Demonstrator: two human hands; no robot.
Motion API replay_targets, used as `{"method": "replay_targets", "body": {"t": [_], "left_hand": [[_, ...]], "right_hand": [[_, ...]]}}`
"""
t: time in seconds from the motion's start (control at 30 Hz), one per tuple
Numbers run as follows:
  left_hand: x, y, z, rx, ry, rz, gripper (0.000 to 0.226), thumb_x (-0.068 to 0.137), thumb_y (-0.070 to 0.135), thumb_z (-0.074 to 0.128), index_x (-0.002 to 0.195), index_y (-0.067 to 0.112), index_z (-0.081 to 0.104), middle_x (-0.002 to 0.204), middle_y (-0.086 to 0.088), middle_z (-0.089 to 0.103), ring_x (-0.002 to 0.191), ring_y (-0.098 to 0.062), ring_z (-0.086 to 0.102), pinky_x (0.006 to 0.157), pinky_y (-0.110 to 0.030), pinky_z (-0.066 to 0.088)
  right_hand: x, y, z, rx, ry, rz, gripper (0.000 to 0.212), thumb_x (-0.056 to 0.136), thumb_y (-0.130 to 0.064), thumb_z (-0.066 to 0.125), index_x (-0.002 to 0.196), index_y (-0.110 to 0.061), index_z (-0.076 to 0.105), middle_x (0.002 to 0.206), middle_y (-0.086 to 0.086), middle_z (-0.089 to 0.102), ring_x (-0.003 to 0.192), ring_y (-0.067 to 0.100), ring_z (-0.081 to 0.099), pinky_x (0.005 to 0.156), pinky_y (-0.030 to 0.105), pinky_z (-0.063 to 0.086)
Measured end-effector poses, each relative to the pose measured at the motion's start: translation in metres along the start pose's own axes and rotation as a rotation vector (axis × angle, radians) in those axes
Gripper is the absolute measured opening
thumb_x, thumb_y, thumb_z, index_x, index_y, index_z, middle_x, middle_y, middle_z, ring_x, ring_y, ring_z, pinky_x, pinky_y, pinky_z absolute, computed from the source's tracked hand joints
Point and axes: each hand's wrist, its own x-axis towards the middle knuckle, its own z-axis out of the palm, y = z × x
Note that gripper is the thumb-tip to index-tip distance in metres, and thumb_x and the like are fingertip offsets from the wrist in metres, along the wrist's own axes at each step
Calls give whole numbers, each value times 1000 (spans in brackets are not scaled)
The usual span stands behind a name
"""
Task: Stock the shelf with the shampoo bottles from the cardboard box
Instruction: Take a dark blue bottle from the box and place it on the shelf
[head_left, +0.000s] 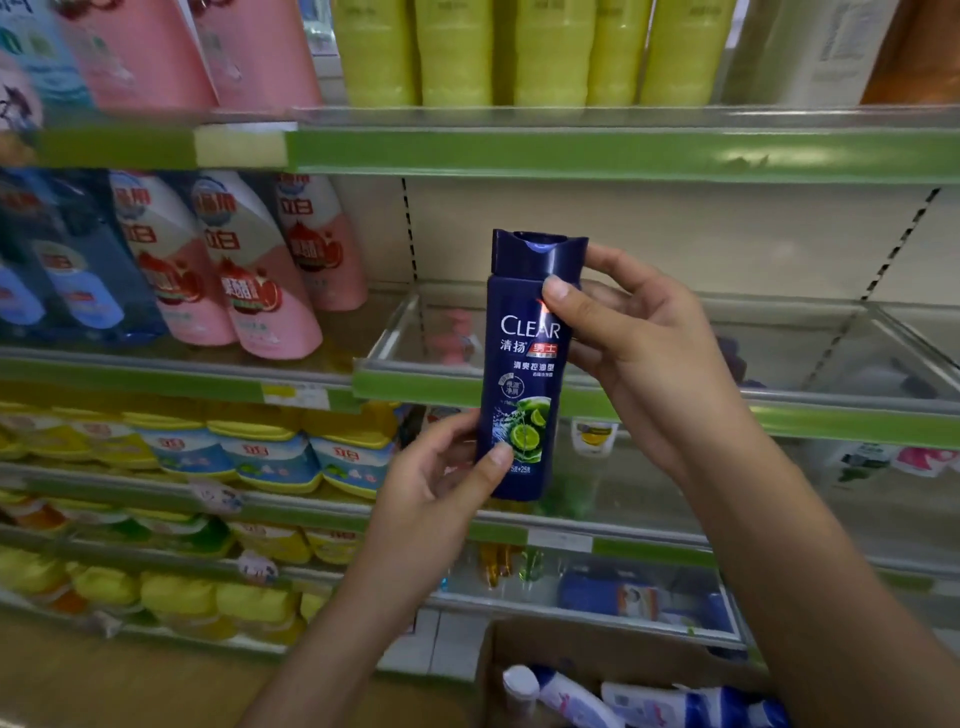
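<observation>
Supermarket shelving with green price rails, filling the whole background; pink refill pouches (270, 280) on the left of the middle tier, yellow bottles (519, 52) on the tier above. Right of the pouches, an empty shelf bay (649, 400) behind a clear front lip, probably the place meant for this stock.

Near and centre, a dark blue shampoo bottle (527, 364) held upright in front of that bay, label toward the camera, cap up. Right hand (639, 338) closed on the upper body just under the cap, thumb across the front, fingers behind. Left hand (441, 478) closed on the lower part, thumb on the label near the lime picture. Both grips full on the bottle, none spare. Held so, likely, to check the label faces outward before setting it in.

Near right, at the bottom edge, the cardboard box (597, 649), open, with more bottles (649, 701) lying in it, white and blue. Much of the stocking evidently not yet done.
</observation>
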Motion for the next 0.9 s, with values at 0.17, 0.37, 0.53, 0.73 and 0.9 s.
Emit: {"method": "replay_targets", "body": {"t": [0.17, 0.37, 0.53, 0.73, 0.9], "left_hand": [[68, -3, -54, 93, -84, 53, 27, 82, 11, 64, 105, 24, 60, 92, 9, 71, 85, 6, 65, 69, -9, 49], [134, -16, -90, 246, -141, 114, 28, 83, 12, 66, 106, 26, 60, 105, 7, 67, 94, 0, 63, 78, -10, 49], [167, -28, -105, 306, -158, 158, 29, 83, 11, 67, 96, 35, 57, 107, 4, 65, 95, -2, 63, 81, -11, 49], [201, -40, -113, 344, -164, 132, 28, 84, 8, 67, 104, 26, 58, 104, 6, 67, 96, -7, 63, 86, -21, 51], [226, -48, -117, 355, -195, 97, 25, 84, 7, 67, 101, 23, 61, 100, 3, 71, 94, -7, 67, 90, -28, 53]], "right_hand": [[49, 30, 36, 17, 30, -54, 46, 87, -5, 64, 132, -7, 54, 106, 10, 73, 94, 19, 69, 81, 33, 54], [96, 60, 55, 72, 52, -73, 53, 87, -2, 62, 138, -4, 49, 121, 14, 67, 103, 19, 67, 85, 30, 54], [125, 81, 56, 57, 35, -97, 43, 84, -8, 63, 126, -7, 58, 109, 9, 72, 98, 17, 68, 83, 28, 54], [153, 102, 60, 20, 7, -119, 45, 86, -3, 61, 131, -5, 55, 113, 11, 71, 99, 19, 68, 82, 29, 54], [173, 118, 60, 6, 34, -136, 48, 87, 2, 60, 134, -3, 53, 118, 17, 68, 102, 23, 67, 84, 29, 55]]}}
